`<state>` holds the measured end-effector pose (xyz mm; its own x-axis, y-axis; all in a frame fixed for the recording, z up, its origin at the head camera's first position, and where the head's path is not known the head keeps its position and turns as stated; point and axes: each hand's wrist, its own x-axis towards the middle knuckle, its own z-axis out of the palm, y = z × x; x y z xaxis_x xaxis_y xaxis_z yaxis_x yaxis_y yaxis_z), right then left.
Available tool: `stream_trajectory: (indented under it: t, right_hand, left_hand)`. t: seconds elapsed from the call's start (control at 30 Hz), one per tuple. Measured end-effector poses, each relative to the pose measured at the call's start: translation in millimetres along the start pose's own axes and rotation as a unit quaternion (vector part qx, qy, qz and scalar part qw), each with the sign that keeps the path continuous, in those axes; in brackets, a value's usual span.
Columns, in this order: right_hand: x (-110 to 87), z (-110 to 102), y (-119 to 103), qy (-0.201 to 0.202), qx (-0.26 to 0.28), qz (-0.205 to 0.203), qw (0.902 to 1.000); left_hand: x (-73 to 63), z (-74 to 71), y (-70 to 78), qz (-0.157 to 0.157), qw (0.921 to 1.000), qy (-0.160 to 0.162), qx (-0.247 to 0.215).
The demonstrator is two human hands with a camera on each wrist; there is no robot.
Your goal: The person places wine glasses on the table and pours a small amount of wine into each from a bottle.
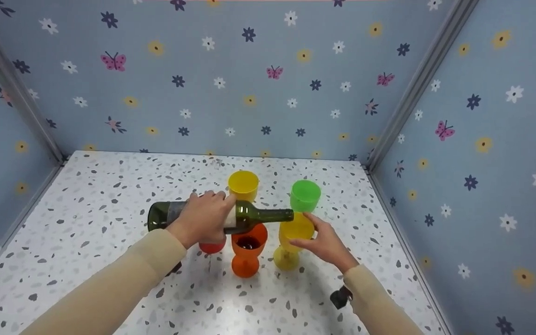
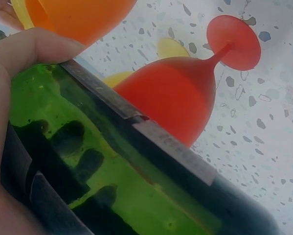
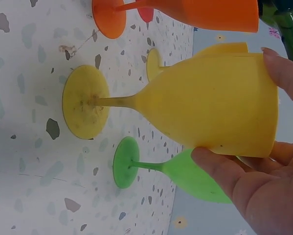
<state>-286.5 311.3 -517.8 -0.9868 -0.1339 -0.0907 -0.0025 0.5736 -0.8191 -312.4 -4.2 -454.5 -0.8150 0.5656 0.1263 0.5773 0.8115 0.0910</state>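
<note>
My left hand (image 1: 206,215) grips a green glass wine bottle (image 1: 268,215) round its labelled body. The bottle lies nearly level, its mouth at the rim of the near yellow goblet (image 1: 290,238). With thumb and fingers my right hand (image 1: 327,243) holds that goblet's bowl near the rim; it is upright, its foot on the table. Left of it an orange goblet (image 1: 245,266) has dark liquid inside. A red goblet (image 2: 173,90) is partly hidden under the bottle in the head view. No liquid stream shows at the bottle's mouth.
A green goblet (image 1: 305,195) stands behind the yellow one, and a second yellow goblet (image 1: 243,184) stands at the back, partly covered by the bottle. The speckled white table (image 1: 110,186) is bounded by flower-patterned panels (image 1: 231,83) at the back and sides.
</note>
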Motion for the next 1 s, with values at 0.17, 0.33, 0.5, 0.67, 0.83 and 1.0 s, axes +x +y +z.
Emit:
stream_trajectory:
  t: [0.17, 0.33, 0.5, 0.67, 0.83, 1.0]
  right_hand:
    - [-1.3, -2.0, -1.3, 0.002, 0.0, -0.001, 1.0]
    - [-2.4, -2.2, -3.3, 0.003, -0.012, 0.0, 0.9999]
    - [-3.5, 0.0, -3.5, 0.002, -0.009, 0.004, 1.0]
    - [-3.3, 0.2, -1.5, 0.0, -0.006, -0.002, 1.0]
    - [-2.2, 0.2, -1.2, 0.001, -0.003, 0.002, 1.0]
    - [-0.3, 0.8, -0.9, -0.001, -0.006, 0.008, 1.0]
  left_hand:
    - [2.5, -0.9, 1.6, 0.002, 1.0, 0.0, 0.008]
    - [2.8, -4.5, 4.1, -0.001, 0.9999, -0.005, 0.01]
    - [2.0, -5.5, 4.4, -0.001, 0.9999, -0.011, 0.01]
    - [2.2, -5.2, 5.4, 0.003, 0.9998, -0.016, 0.013]
    - [3.5, -5.5, 5.7, 0.004, 0.9998, -0.016, 0.014]
    - [3.6, -4.5, 4.2, 0.002, 0.9997, -0.018, 0.015]
